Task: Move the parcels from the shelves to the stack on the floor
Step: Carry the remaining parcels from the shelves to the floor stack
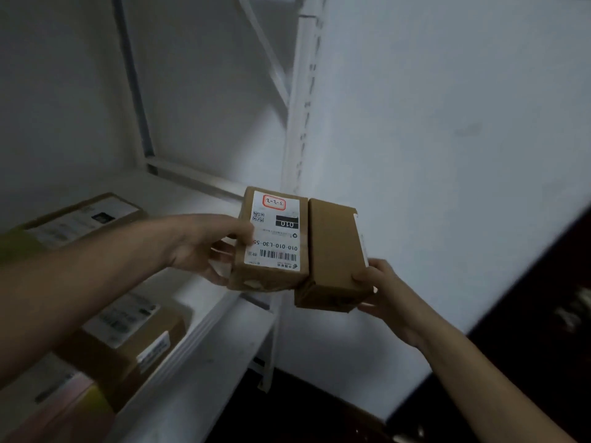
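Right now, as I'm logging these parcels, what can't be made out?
Head view only:
- labelled parcel: code's end covered by the left hand thumb.
- plain parcel: label on its side face, edge-on.
- shelf parcels: labels blurred.
- floor stack: outside the frame.

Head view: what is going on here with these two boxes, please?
A person holds two small cardboard boxes side by side in the air beside white shelves. The left hand grips the labelled box, and the right hand grips the plain box. More parcels lie on the shelves at the left. The floor stack is not in view.
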